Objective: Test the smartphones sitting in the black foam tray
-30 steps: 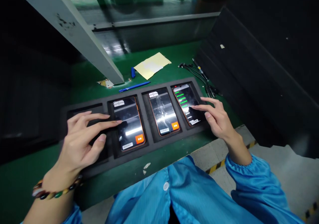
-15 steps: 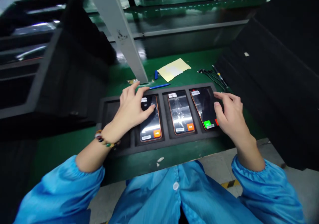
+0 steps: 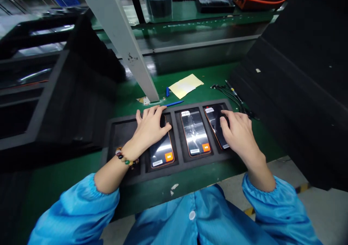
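A black foam tray (image 3: 177, 129) lies on the green bench with three phones in its slots. My left hand (image 3: 152, 127) rests over the left phone (image 3: 162, 151), thumb and fingers apart at its two long edges. That phone and the middle phone (image 3: 195, 132) each show an orange square at the lower right. My right hand (image 3: 239, 130) is over the right phone (image 3: 214, 123), thumb and forefinger apart above its dark screen, hiding its right side. The tray's leftmost slot holds no phone.
Behind the tray lie a blue pen (image 3: 174, 103), a yellow paper (image 3: 186, 86) and black cables (image 3: 231, 94). A grey post (image 3: 127, 49) rises there. Dark foam stacks (image 3: 78, 92) stand left and right. A tape roll (image 3: 158, 3) sits on the shelf.
My right hand has moved left over the right phone, whose green and red squares no longer show. My left hand has shifted slightly over its phone. The view has tilted up a little.
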A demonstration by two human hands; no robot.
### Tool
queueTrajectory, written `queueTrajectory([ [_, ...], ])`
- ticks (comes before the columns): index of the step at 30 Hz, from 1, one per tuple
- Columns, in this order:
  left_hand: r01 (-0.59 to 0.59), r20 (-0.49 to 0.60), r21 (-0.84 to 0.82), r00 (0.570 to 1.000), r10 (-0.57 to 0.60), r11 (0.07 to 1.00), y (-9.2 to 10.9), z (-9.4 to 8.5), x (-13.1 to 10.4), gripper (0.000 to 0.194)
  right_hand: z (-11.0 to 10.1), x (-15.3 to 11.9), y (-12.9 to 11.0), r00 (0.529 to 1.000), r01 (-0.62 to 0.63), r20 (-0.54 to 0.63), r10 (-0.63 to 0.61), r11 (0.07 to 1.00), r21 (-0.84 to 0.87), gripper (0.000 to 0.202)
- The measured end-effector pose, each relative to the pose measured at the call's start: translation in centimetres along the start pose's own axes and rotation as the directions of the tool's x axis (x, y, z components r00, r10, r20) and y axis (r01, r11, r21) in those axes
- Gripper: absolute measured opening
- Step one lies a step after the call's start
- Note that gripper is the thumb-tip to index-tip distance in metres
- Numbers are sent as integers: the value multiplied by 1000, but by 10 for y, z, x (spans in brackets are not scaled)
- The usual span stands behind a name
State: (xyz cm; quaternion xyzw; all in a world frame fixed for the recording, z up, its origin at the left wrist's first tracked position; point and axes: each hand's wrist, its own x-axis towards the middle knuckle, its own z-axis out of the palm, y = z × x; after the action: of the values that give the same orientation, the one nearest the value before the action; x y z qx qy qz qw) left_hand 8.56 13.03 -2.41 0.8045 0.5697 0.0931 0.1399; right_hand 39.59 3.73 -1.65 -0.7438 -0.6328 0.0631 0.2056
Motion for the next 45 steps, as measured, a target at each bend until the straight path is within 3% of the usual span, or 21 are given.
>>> queueTrajectory([
  [7,-12,-37,27,999,13,1000,2,2,-5,70,1,3,9,999,-37,4,37,991,129,41],
  [14,-15,-63,72,998,20,997,5,4,-5,65,1,-3,25,996,-80,2,85,931,356,34],
  [19,-23,-71,47,997,27,999,3,4,-7,68,3,-13,25,997,-61,-27,76,927,371,37],
  [24,-42,-50,48,998,44,998,5,6,-9,74,7,-14,30,983,-116,-91,158,927,356,36],
  [28,-44,-64,46,997,47,998,6,7,-9,74,3,-14,34,990,-119,-37,139,937,328,39],
  [30,-50,-77,9,996,50,999,3,6,-9,73,0,-19,22,996,-70,-31,82,960,271,38],
  [33,-60,-80,-111,995,51,992,-6,-1,-8,63,1,-34,-12,996,92,-34,-88,981,173,42],
  [36,-61,-62,-233,997,48,971,-16,-10,-5,54,11,-50,-51,960,265,61,-273,957,117,46],
  [40,-47,-77,-397,997,17,917,-31,-19,4,51,24,-64,-82,938,310,147,-315,949,57,53],
  [43,-16,-87,-458,996,-26,889,-41,-21,10,50,27,-67,-89,922,321,191,-336,941,105,55],
  [45,-10,-66,-461,998,-23,888,-44,-21,12,48,26,-64,-88,938,292,157,-309,948,124,54],
])
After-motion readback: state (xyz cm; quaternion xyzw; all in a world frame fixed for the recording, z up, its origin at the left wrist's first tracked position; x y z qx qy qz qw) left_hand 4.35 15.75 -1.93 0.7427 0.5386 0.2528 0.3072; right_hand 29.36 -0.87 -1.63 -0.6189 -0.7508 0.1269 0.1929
